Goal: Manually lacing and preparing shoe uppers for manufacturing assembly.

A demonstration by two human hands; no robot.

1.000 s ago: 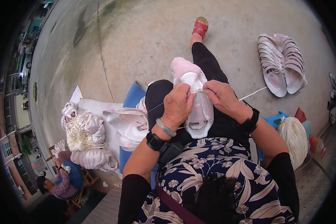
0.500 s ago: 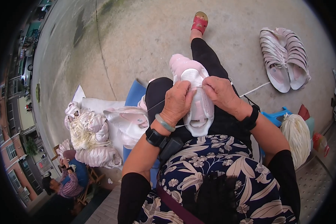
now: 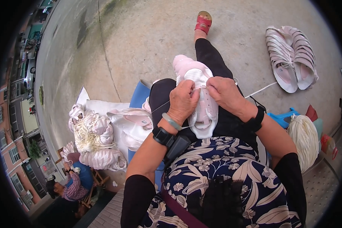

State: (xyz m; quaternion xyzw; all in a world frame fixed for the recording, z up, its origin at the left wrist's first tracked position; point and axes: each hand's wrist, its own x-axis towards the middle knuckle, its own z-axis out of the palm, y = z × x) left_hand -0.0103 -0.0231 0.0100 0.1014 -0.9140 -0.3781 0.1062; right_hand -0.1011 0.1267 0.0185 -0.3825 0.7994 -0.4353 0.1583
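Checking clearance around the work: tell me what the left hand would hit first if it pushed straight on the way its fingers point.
The left hand points up-right, fingertips already on the white mesh shoe upper on the lap. Past that, probably the right hand, though depth is unclear.

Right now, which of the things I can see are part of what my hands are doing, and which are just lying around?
In hand:
left hand
right hand
white shoe upper on the lap
thread

Lying about:
stacked pink uppers on the ground
bundles of white uppers
white cord hank
blue stool
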